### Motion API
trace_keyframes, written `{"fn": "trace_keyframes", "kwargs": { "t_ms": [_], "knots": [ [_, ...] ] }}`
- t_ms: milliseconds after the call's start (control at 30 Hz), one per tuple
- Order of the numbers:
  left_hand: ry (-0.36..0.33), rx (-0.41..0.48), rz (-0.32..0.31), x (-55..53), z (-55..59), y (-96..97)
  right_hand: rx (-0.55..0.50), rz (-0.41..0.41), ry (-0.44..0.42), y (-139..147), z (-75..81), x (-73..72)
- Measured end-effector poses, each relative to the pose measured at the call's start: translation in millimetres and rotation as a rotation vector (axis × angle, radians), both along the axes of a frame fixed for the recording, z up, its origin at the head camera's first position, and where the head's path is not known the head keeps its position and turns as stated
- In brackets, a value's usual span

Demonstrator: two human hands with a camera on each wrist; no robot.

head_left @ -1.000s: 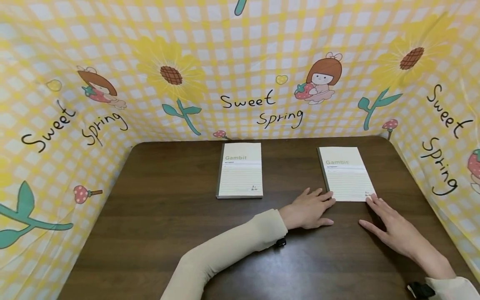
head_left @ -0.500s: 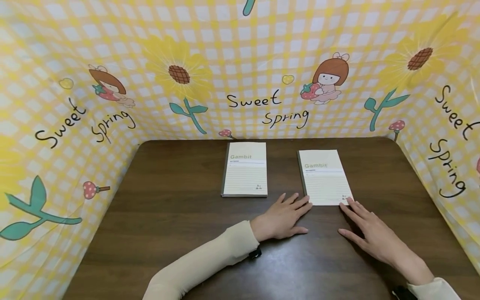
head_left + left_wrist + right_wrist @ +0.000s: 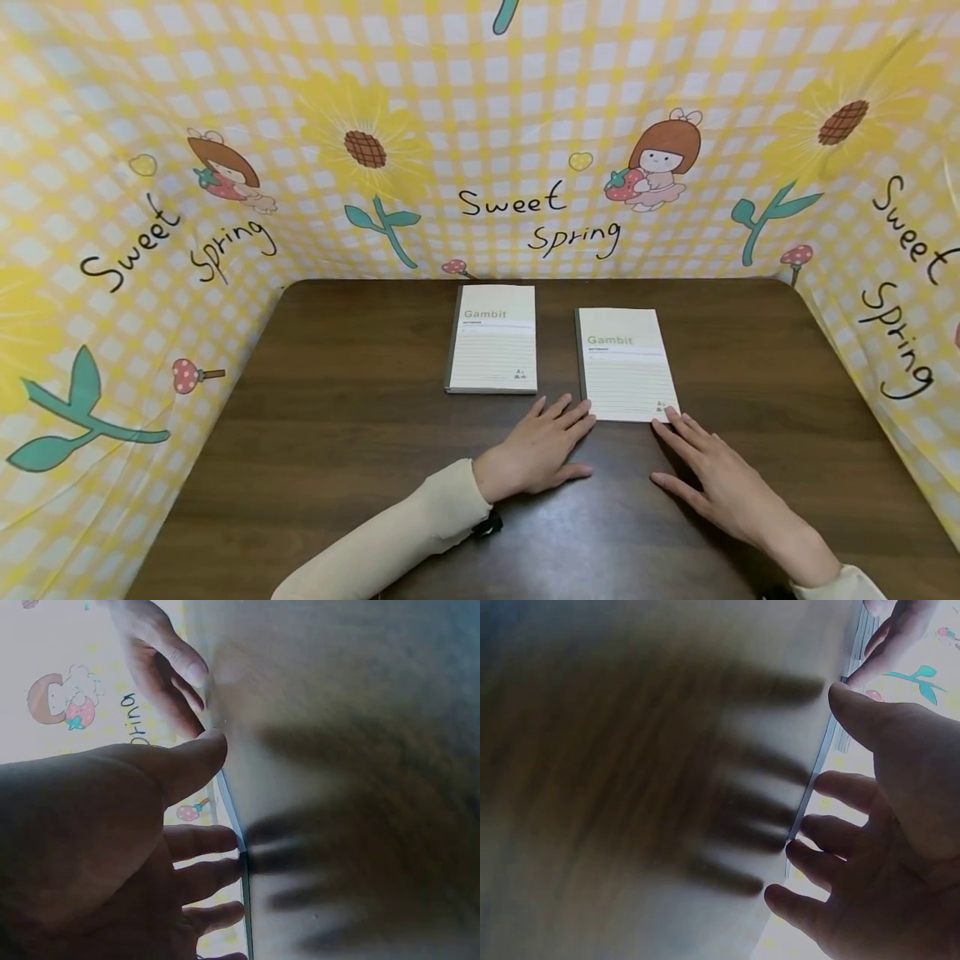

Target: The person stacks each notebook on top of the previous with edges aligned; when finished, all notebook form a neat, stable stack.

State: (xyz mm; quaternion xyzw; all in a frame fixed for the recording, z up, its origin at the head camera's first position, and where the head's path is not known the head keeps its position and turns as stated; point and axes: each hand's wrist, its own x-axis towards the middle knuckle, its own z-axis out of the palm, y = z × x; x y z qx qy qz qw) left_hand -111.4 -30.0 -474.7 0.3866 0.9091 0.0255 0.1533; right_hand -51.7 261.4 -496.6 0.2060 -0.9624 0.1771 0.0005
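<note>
A pale notebook (image 3: 626,367) with a dark spine and "Gambit" on its cover lies flat, slightly tilted, on the right half of the dark wooden table (image 3: 337,433). My left hand (image 3: 536,450) rests palm down at its lower left corner, fingers spread and fingertips at the spine edge. At the lower right corner, my right hand (image 3: 723,483) touches the cover edge with its fingertips, thumb held apart. Both wrist views show extended fingers along the notebook's thin edge (image 3: 810,795), nothing gripped. A thicker-looking matching notebook (image 3: 491,342) lies to the left, separated by a narrow strip of table.
A yellow checked cloth (image 3: 420,67) printed with sunflowers and "Sweet Spring" stands as a wall behind the table and along both sides. The left notebook lies close to the table's back edge.
Both hands have slid the right notebook leftward and a little nearer to me, narrowing the gap to the other notebook. The head view has shifted slightly as well.
</note>
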Motion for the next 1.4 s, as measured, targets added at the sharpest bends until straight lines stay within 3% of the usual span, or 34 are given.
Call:
{"fn": "trace_keyframes", "kwargs": {
  "t_ms": [167,300,367,467,567,700,900,1033,1300,1400],
  "knots": [
    [0.006,0.083,-0.009,-1.9,-2.4,-0.5,-0.042,-0.018,-0.009,-2.1,0.5,-1.9],
    [-0.067,0.242,0.041,-7.5,-6.5,3.7,-0.123,-0.035,0.02,-1.3,2.0,-7.8],
    [-0.129,0.341,0.107,-10.7,-8.1,7.2,-0.177,-0.056,0.046,-0.6,3.4,-12.0],
    [-0.201,0.484,0.23,-15.9,-9.0,13.6,-0.276,-0.113,0.013,0.6,7.0,-18.3],
    [-0.268,0.621,0.354,-20.4,-8.7,19.8,-0.363,-0.196,-0.074,1.9,10.9,-24.1],
    [-0.426,0.794,0.509,-23.2,-7.9,25.4,-0.485,-0.309,-0.205,2.2,13.1,-31.8],
    [-0.656,1.029,0.7,-23.4,-5.2,30.1,-0.888,-0.407,-0.488,7.1,12.6,-40.3],
    [-0.813,1.177,0.796,-26.7,-0.8,32.7,-0.993,-0.431,-0.53,13.0,11.6,-42.7],
    [-0.945,1.254,0.913,-29.5,-5.9,32.1,-0.945,-0.478,-0.556,18.3,6.1,-42.9],
    [-0.943,1.25,0.917,-28.6,-8.6,32.0,-0.981,-0.485,-0.61,21.9,3.8,-43.3]
  ]
}}
